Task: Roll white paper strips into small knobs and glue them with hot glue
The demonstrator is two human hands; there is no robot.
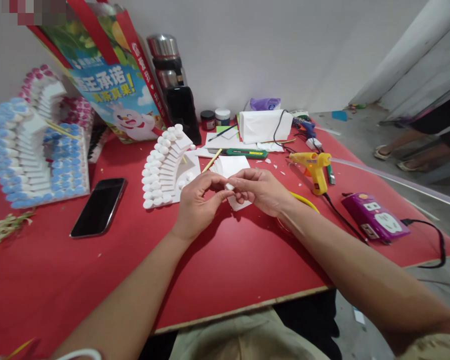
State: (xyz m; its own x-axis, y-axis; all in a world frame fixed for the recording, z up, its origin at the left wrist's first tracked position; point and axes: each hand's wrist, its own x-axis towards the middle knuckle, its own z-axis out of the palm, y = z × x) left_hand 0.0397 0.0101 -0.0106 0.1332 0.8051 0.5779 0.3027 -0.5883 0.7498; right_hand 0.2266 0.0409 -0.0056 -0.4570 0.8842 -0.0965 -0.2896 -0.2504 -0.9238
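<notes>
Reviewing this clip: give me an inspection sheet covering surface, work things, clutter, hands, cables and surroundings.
Surface: red tabletop, with white scraps right of centre.
Work things: small white piece; curved white model edged with rounded white pieces.
Clutter: smartphone, green utility knife, shopping bag, steel thermos.
Hands: left hand and right hand meet, fingertips on the small white piece.
Cables: black cord from yellow glue gun; another at purple power strip.
Surroundings: pale wall behind; another person's legs at right.
</notes>
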